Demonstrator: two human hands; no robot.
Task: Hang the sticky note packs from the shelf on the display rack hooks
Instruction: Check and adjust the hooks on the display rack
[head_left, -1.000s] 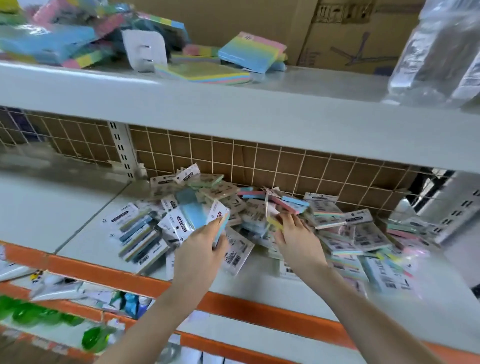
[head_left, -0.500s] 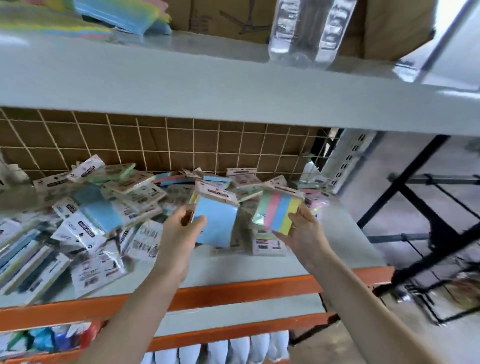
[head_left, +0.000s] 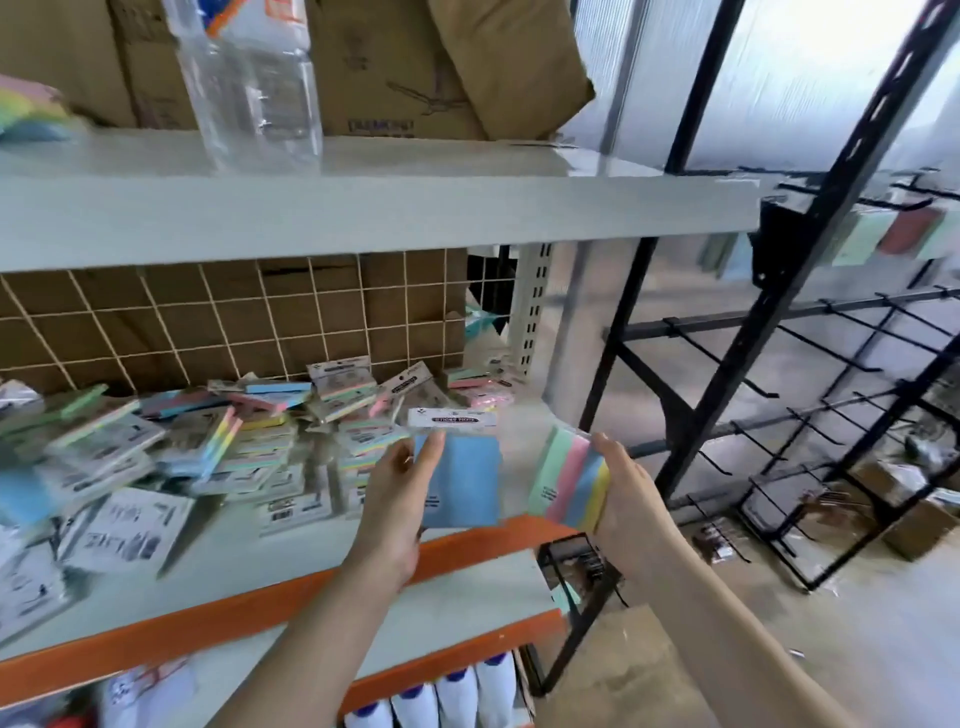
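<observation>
Gripping one sticky-note pack each, left hand (head_left: 397, 501) blue pack (head_left: 465, 480), right hand (head_left: 631, 496) striped pack (head_left: 569, 480).

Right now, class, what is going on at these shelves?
A person is restocking. The left hand holds a blue sticky note pack and the right hand holds a striped multicolour pack, both lifted off the pile of packs on the shelf. The black display rack stands to the right, most of its hooks bare, with a few packs hanging near its top.
</observation>
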